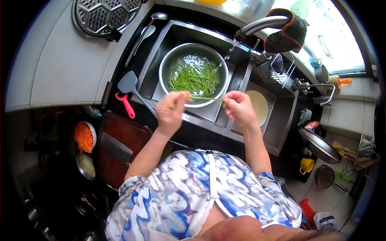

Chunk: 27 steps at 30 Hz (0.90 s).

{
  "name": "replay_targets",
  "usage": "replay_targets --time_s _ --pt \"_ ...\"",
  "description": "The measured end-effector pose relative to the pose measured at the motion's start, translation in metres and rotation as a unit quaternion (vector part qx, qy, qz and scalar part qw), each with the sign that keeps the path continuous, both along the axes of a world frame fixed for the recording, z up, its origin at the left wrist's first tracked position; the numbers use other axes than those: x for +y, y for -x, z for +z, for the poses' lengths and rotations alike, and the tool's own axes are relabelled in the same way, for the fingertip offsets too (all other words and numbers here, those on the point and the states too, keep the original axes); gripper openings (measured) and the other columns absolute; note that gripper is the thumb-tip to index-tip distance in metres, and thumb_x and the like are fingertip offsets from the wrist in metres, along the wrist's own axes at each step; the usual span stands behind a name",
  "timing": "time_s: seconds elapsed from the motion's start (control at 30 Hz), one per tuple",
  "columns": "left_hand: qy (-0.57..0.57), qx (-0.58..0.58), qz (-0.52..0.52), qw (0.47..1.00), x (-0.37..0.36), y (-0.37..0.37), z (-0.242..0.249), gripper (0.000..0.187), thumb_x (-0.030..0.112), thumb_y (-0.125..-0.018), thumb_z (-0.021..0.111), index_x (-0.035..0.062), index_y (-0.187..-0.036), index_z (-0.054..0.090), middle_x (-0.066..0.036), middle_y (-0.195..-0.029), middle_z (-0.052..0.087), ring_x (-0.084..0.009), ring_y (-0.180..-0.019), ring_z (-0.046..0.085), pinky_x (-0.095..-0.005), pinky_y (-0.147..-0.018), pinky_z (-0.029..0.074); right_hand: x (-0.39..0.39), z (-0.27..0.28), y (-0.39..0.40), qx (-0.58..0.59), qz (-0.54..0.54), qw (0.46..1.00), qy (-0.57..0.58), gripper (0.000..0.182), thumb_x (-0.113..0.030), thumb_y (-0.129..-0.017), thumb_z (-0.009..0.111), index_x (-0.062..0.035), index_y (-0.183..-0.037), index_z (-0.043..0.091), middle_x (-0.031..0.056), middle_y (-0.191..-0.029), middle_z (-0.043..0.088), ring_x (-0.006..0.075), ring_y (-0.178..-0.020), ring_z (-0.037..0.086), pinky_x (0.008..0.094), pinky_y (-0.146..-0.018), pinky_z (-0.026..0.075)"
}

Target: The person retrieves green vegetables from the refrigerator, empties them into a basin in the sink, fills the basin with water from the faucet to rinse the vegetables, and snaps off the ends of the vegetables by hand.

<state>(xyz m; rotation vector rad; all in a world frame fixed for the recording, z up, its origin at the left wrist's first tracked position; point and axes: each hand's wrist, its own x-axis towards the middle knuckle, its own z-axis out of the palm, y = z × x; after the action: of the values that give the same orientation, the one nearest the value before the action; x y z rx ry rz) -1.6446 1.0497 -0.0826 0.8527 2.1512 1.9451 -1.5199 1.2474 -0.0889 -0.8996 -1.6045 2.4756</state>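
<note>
A thin green stalk (203, 98) is stretched between my two hands, over the near rim of a metal basin. My left hand (172, 111) is closed on its left end, and a bit of green shows by the fingers. Pinched in my right hand (239, 107) is the other end. The round metal basin (164, 76) stands in the left sink bowl, with water and many cut green pieces (195, 79) in it. Water runs from the faucet (261, 25) at the basin's upper right.
A cream bowl (258, 105) sits in the right sink bowl. Left of the sink lie a grey spatula (128, 82), a red-handled peeler (127, 107) and a ladle (140, 45). A cleaver (116, 148) rests on a brown board (138, 136), beside shredded orange food (84, 137).
</note>
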Motion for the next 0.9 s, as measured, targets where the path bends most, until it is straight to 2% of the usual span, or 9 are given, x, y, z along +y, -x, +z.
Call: replay_targets --time_s 0.03,0.1,0.17,0.3,0.4,0.53,0.67,0.73,0.9 --pt "-0.002 -0.121 0.042 0.992 -0.009 0.004 0.002 0.013 0.011 -0.093 0.056 0.0016 -0.092 0.065 -0.002 -0.074 0.064 -0.0049 -0.049 0.048 -0.0191 -0.043 0.035 0.01 -0.004 -0.009 -0.005 -0.009 1.0 -0.01 0.011 -0.011 -0.084 0.065 -0.0011 -0.087 0.061 0.0018 -0.068 0.059 0.0073 -0.051 0.055 0.0193 -0.044 0.043" --pt "-0.139 -0.25 0.092 0.954 -0.022 0.018 0.001 0.017 0.016 -0.096 0.052 0.003 -0.096 0.063 0.0 -0.075 0.061 -0.0003 -0.044 0.034 -0.0162 -0.039 0.025 0.026 -0.009 -0.03 0.004 -0.064 0.998 -0.028 0.01 -0.01 -0.085 0.063 -0.0004 -0.087 0.061 0.0023 -0.068 0.058 0.008 -0.051 0.054 0.0192 -0.044 0.042" --pt "-0.23 -0.26 0.113 0.931 -0.042 0.04 -0.005 0.019 0.019 -0.097 0.051 0.0038 -0.099 0.062 -0.002 -0.075 0.063 0.0005 -0.042 0.034 -0.0152 -0.038 0.027 0.041 -0.011 -0.051 0.012 -0.121 0.992 -0.041 0.009 -0.009 -0.086 0.06 -0.0001 -0.088 0.06 0.0044 -0.068 0.058 0.0083 -0.051 0.054 0.0199 -0.043 0.042" --pt "-0.179 -0.301 0.024 0.936 -0.046 0.044 -0.001 0.021 0.019 -0.099 0.046 0.0024 -0.105 0.058 -0.007 -0.089 0.064 0.0005 -0.044 0.035 -0.0149 -0.038 0.03 0.044 -0.009 -0.063 0.069 -0.142 0.987 0.003 0.008 -0.009 -0.087 0.06 -0.0013 -0.087 0.06 0.0119 -0.076 0.063 0.0102 -0.058 0.058 0.0202 -0.048 0.046" --pt "-0.093 -0.296 -0.088 0.947 -0.013 0.02 0.001 0.021 0.015 -0.099 0.045 0.0006 -0.109 0.057 -0.007 -0.089 0.063 -0.0027 -0.055 0.052 -0.0145 -0.042 0.039 0.032 0.003 -0.043 0.144 -0.051 0.984 0.091 0.009 -0.009 -0.087 0.06 -0.0011 -0.083 0.058 0.0227 -0.102 0.062 0.012 -0.067 0.06 0.0211 -0.055 0.05" --pt "-0.029 -0.278 -0.169 0.945 0.004 0.001 0.001 0.026 0.014 -0.098 0.047 -0.0011 -0.115 0.058 -0.005 -0.088 0.061 -0.0038 -0.063 0.056 -0.015 -0.045 0.044 0.015 0.006 -0.018 0.142 0.007 0.986 0.085 0.008 -0.006 -0.085 0.062 -0.002 -0.088 0.056 0.0171 -0.09 0.063 0.0122 -0.066 0.061 0.0213 -0.053 0.05" --pt "0.032 -0.209 -0.177 0.961 0.012 -0.012 0.004 0.022 0.009 -0.095 0.05 -0.0004 -0.112 0.061 -0.005 -0.086 0.062 -0.0042 -0.063 0.056 -0.0177 -0.047 0.043 -0.01 0.016 0.005 0.111 0.034 0.993 0.012 0.013 -0.001 -0.087 0.058 0.0039 -0.098 0.06 0.0084 -0.083 0.063 0.0115 -0.064 0.061 0.0227 -0.054 0.052" --pt "0.1 0.027 -0.157 0.982 0.013 -0.011 0.004 0.02 0.003 -0.089 0.057 -0.0008 -0.108 0.063 -0.011 -0.084 0.061 -0.0186 -0.067 0.061 -0.027 -0.055 0.049 -0.016 0.02 0.01 0.117 0.053 0.992 0.007 0.014 -0.002 -0.088 0.058 0.0042 -0.1 0.061 0.008 -0.083 0.063 0.0115 -0.065 0.062 0.0233 -0.055 0.053" --pt "0.119 0.17 -0.136 0.969 0.017 -0.01 0.001 0.029 -0.002 -0.08 0.06 0.0011 -0.108 0.062 -0.014 -0.085 0.06 -0.0297 -0.073 0.062 -0.0344 -0.064 0.052 -0.021 0.024 0.019 0.096 0.092 0.991 -0.035 0.016 -0.006 -0.089 0.061 0.0072 -0.097 0.063 0.0071 -0.075 0.064 0.0109 -0.063 0.063 0.0229 -0.056 0.053"
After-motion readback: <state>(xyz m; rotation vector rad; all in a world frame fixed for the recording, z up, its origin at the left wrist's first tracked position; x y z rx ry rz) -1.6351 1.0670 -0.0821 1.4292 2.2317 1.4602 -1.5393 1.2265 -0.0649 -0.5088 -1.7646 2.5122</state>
